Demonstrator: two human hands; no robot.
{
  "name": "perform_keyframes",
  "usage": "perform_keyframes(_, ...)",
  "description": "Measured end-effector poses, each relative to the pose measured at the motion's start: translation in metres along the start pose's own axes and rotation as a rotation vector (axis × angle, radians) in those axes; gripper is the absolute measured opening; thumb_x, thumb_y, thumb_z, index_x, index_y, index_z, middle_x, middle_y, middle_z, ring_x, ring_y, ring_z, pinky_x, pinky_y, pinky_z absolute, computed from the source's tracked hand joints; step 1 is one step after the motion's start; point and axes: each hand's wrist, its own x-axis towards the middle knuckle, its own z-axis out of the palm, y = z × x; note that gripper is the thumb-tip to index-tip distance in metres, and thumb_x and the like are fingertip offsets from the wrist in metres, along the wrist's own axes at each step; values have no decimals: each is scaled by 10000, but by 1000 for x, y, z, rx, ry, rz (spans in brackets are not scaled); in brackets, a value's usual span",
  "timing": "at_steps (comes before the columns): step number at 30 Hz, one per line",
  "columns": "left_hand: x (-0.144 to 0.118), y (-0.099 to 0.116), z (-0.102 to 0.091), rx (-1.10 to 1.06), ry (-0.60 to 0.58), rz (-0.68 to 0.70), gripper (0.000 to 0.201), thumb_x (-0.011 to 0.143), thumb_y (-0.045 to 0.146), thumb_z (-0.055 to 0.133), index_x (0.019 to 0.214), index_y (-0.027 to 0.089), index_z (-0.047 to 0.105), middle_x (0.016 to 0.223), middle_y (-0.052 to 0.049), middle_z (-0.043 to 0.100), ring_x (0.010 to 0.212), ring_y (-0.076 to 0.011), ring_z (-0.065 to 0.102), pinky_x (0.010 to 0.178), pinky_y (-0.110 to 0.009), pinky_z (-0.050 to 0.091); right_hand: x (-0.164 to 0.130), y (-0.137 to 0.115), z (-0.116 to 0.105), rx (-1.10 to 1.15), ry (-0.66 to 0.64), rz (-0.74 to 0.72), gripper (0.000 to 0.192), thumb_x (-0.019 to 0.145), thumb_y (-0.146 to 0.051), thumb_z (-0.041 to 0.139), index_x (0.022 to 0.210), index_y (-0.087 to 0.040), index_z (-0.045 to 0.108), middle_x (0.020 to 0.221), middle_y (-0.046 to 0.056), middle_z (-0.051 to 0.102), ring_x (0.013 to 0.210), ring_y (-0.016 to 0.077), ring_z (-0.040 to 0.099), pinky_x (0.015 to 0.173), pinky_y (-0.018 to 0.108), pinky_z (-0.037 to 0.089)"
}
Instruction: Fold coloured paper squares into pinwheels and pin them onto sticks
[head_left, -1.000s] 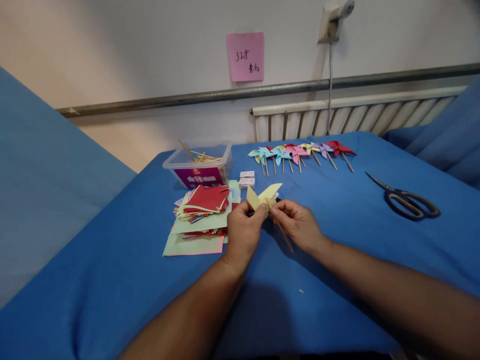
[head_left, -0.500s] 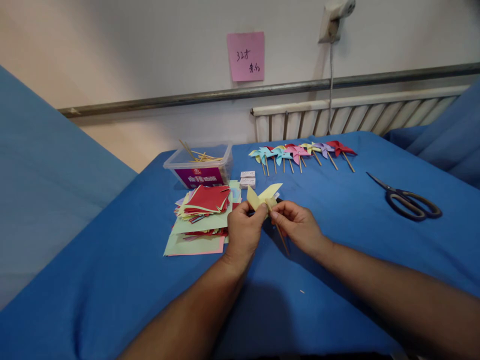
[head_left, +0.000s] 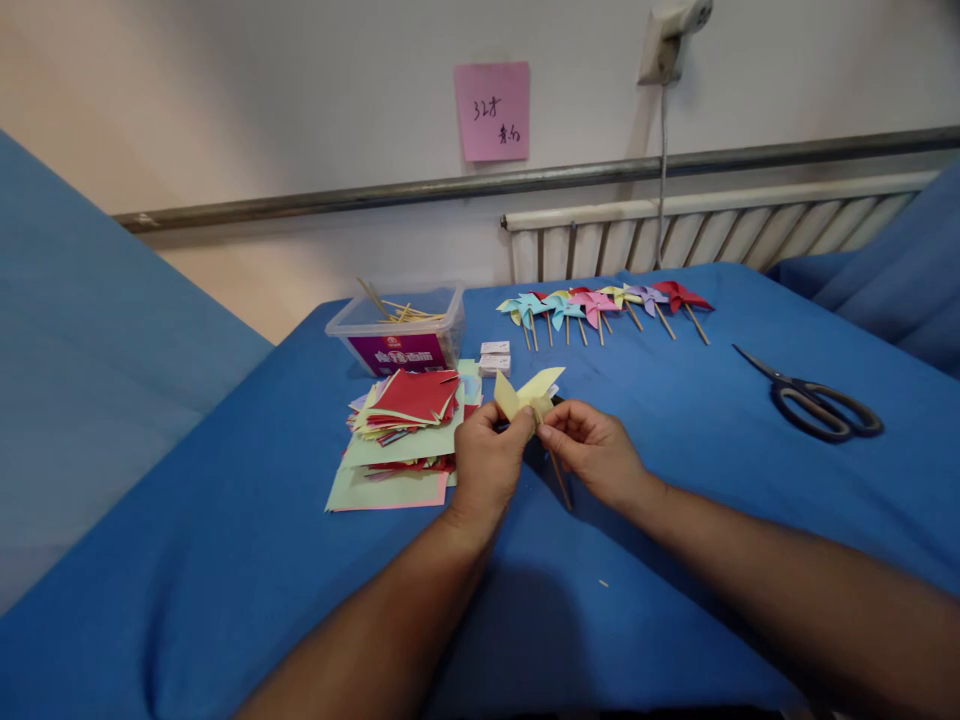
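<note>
A blue cloth [head_left: 675, 480] covers the work surface. Behind it stands a white wall with a pink note [head_left: 491, 110], a metal rail [head_left: 375, 195] and a radiator [head_left: 712, 235]. At far left, a clear plastic box [head_left: 397, 335] holds wooden sticks [head_left: 401, 312]. Near it lies a stack of paper squares [head_left: 405, 430]. A row of pinwheels [head_left: 600, 305] lies at the far edge; scissors [head_left: 814, 400] lie at right. Near centre, the left hand [head_left: 487, 465] and right hand [head_left: 596, 450] have fingers pinched on a yellow pinwheel [head_left: 525, 395], held above the cloth.
</note>
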Motion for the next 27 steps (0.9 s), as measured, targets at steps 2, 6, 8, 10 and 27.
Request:
perform_keyframes(2,0,1,0,2,2,0,237,677,364,697,733,134,698,705,-35,681,631,-142,573,595,-247,438,0,0,0,-2,-1,0,297,672,-423,731,693,-187,552,572,-62,505,505,71,419,481,224,328)
perform_keyframes(6,-1,1,0,18,7,4,227,675,362,698,691,136,685,662,-25,662,602,-133,551,571,-241,424,0,-1,1,-3,7,0,302,674,-430,728,696,-188,548,559,-64,495,493,69,409,466,218,324)
perform_keyframes(8,-1,0,0,21,4,8,228,678,361,695,693,134,685,662,-24,662,602,-133,552,572,-241,426,0,-2,2,-2,16,3,300,671,-424,730,695,-187,548,569,-58,504,498,70,415,463,216,326)
perform_keyframes(10,0,0,-1,25,-2,10,234,678,365,693,702,132,688,668,-26,664,603,-136,555,572,-241,428,-1,-2,2,-14,23,9,299,665,-422,733,689,-187,549,584,-51,514,502,71,419,459,216,327)
perform_keyframes(27,0,2,0,10,12,-7,265,663,373,701,743,121,708,718,-55,696,634,-154,587,591,-251,452,-1,0,0,11,-8,28,280,699,-427,706,721,-189,561,562,-60,514,442,62,416,418,207,332)
